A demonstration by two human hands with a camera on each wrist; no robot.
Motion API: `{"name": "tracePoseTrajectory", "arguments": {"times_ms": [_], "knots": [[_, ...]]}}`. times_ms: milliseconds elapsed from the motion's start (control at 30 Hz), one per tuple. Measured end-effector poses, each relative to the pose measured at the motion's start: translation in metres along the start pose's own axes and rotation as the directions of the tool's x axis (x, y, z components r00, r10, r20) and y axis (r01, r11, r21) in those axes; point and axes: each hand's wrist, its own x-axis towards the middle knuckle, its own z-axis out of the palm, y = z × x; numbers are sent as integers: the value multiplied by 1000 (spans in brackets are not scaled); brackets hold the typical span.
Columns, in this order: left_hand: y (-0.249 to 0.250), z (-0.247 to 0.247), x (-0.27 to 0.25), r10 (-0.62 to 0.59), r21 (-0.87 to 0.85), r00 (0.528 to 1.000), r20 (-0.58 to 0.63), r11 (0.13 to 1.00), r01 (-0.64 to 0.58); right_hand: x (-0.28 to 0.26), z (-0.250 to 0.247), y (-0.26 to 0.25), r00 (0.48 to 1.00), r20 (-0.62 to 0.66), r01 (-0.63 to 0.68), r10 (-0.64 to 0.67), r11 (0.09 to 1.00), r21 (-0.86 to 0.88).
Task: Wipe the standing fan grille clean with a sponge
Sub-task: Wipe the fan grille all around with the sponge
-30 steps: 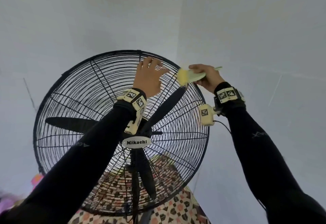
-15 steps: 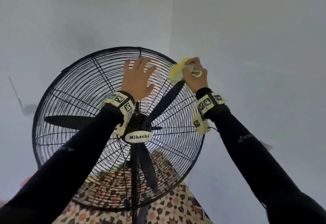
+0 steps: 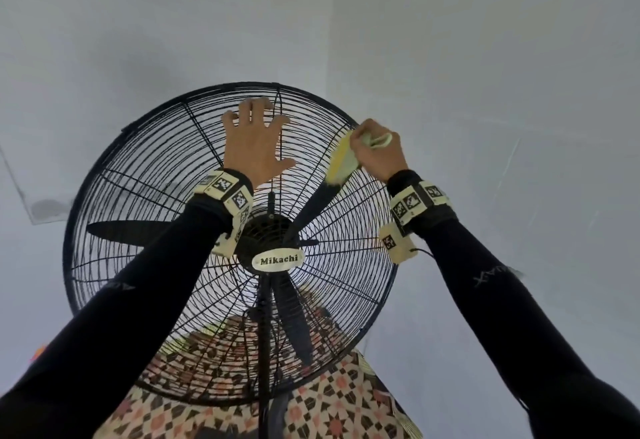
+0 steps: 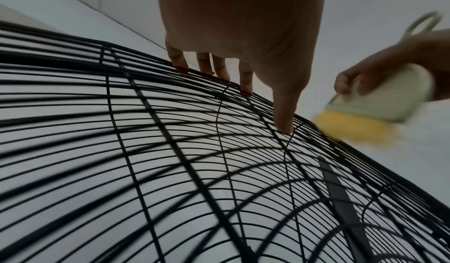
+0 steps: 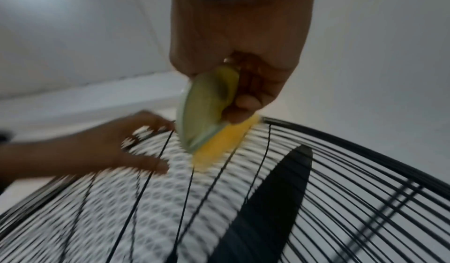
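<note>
Near the grille (image 3: 166,168) rim, right hand (image 3: 377,154) grips sponge (image 3: 341,161); left hand (image 3: 254,144) spread flat.

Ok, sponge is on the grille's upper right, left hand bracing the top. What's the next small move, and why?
Probably drag the sponge down along the wires toward the hub. The right hand grips it with its yellow face against the grille near the rim, and the left hand lies spread on the top wires to steady the fan, so a short stroke inward looks safe.
</note>
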Motion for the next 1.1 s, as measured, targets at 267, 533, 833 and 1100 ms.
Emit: {"name": "tracePoseTrajectory", "arguments": {"times_ms": [267, 533, 833, 1100], "knots": [[-1, -4, 1, -21, -30, 1000, 5, 999, 21, -37, 28, -2, 961, 264, 119, -84, 985, -121], [1, -10, -3, -16, -35, 1000, 17, 999, 16, -59, 41, -7, 994, -89, 55, -57, 998, -23], [3, -11, -7, -9, -78, 1000, -2, 997, 9, -78, 50, -13, 982, -182, 39, -41, 999, -15], [0, -12, -8, 4, -89, 1000, 0, 996, -4, -88, 55, -16, 968, -249, -9, 24, 998, 64]]}}
